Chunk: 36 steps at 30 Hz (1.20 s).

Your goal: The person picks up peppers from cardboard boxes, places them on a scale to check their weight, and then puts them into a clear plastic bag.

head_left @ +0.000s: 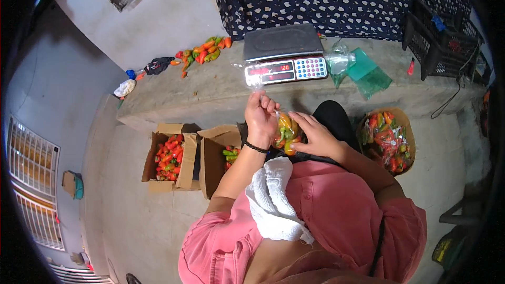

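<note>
A clear plastic bag of peppers (285, 132), yellow, orange and green, is held upright between my hands in front of my lap. My left hand (260, 118) is closed round the gathered neck of the bag, and its loose clear top sticks up past my fingers. Against the bag's right side lies my right hand (317, 135), fingers along the upper part and thumb lower down, cupping the peppers. Just beyond my hands, a digital scale (284, 55) with a dark, bare platform and a lit display stands on the concrete ledge (210, 85).
Loose peppers (202, 52) lie on the ledge left of the scale; green plastic bags (371, 73) lie right of it. Cardboard boxes with peppers (169, 158) stand at floor left, and a container of bagged peppers (386, 139) at right. Black crates (439, 42) occupy the far right.
</note>
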Motion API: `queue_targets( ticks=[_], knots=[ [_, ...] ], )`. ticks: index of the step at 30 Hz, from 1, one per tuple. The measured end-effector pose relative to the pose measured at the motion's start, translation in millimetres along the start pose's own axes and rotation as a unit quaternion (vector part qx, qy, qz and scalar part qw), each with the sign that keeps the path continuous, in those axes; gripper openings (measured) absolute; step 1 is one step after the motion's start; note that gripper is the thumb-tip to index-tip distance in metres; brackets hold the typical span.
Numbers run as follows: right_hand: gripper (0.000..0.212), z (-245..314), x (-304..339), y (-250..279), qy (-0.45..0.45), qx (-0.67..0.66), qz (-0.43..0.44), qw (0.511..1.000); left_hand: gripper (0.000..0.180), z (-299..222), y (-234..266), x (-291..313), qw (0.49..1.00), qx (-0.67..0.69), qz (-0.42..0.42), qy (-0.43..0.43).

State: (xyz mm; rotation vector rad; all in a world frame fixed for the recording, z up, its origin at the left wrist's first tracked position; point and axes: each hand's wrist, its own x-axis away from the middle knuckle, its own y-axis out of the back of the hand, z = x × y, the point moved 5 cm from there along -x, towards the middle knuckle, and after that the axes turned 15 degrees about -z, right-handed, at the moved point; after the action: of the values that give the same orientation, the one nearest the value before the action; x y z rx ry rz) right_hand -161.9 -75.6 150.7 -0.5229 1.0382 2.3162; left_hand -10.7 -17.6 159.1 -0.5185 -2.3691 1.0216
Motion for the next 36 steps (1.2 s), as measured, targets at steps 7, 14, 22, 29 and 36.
queue_targets(
  ticks=[7, 14, 22, 29, 36],
  knots=[
    [0.090, -5.5, 3.2, -8.3, -0.043, 0.021, 0.033, 0.998, 0.010, 7.3, 0.4, 7.6, 0.999, -0.029, 0.002, -0.022],
    [0.086, -22.6, 4.4, -13.6, -0.085, -0.017, 0.049, 0.995, 0.011, 12.5, 13.4, 3.3, 0.998, -0.052, 0.020, -0.014],
    [0.077, -38.5, 1.7, -22.8, -0.146, -0.132, 0.103, 0.975, 0.013, 16.6, 39.7, -18.8, 0.997, -0.069, 0.004, 0.026],
    [0.061, -42.8, 4.4, -25.8, -0.195, -0.175, 0.123, 0.957, 0.010, 23.0, 62.6, -23.6, 0.994, -0.069, -0.057, 0.056],
    [0.056, -50.0, 8.3, -30.2, -0.239, -0.214, 0.141, 0.936, 0.010, 28.5, 71.0, -26.9, 0.993, -0.062, -0.076, 0.073]
  ],
)
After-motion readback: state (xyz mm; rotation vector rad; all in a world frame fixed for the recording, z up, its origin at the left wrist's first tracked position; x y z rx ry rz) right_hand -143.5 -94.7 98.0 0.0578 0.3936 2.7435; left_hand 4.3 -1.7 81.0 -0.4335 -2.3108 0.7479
